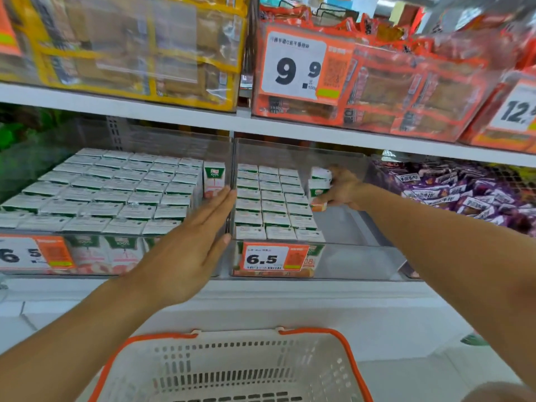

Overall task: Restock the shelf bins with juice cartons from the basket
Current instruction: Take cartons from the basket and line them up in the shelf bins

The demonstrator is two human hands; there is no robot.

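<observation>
Basket (232, 369) sits nearest, below the shelf, white with orange rim; what shows of its inside looks empty, floor partly cut off. Landmark: right clear bin (342, 256) with the 6.5 tag (274, 259). Right hand (345, 191) is inside that bin at the back right, fingers curled round two stacked juice cartons (320, 185), upright, long axis vertical. Three packed columns of cartons (275, 201) fill the bin's left part; the right strip in front of the held pair is bare floor. Left hand (185, 250) is flat, fingers straight, holding nothing, pressed on the bin's left wall, apparently to steady it. Left of that wall, the neighbouring bin (95, 192) is nearly full, one carton (214, 178) standing tall at its right edge. Judgement: the placement turns on the gap directly beside the right hand, starting a fourth column from the back; right hand is the nearer. Risk: top carton tipping off.
</observation>
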